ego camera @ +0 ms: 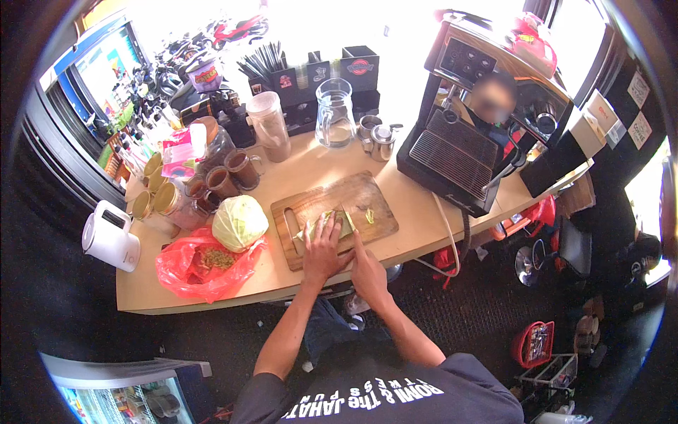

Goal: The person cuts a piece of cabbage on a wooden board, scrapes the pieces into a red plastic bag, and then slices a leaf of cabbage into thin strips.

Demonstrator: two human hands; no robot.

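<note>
A wooden cutting board point(371, 191) lies at a slant near the table's front edge. My left hand point(322, 254) presses a stack of pale green cabbage leaves point(344, 227) onto it, fingers spread over the top. Beside it, my right hand point(369, 275) grips a knife point(348, 218) whose blade stands at the right end of the leaves; its handle is hidden in the fist. A few cut shreds point(369, 215) lie on the board right of the blade. Left of the board, a cabbage head point(240, 223) rests against a red plastic bag point(180, 270) containing greenish bits.
An espresso machine point(450, 153) stands to the right, its cable hanging over the table edge. Behind the board are a glass pitcher point(336, 114), metal cups point(381, 142) and a tall canister point(270, 127). Brown-filled mugs point(222, 183), jars point(172, 199) and a white kettle point(108, 238) occupy the left.
</note>
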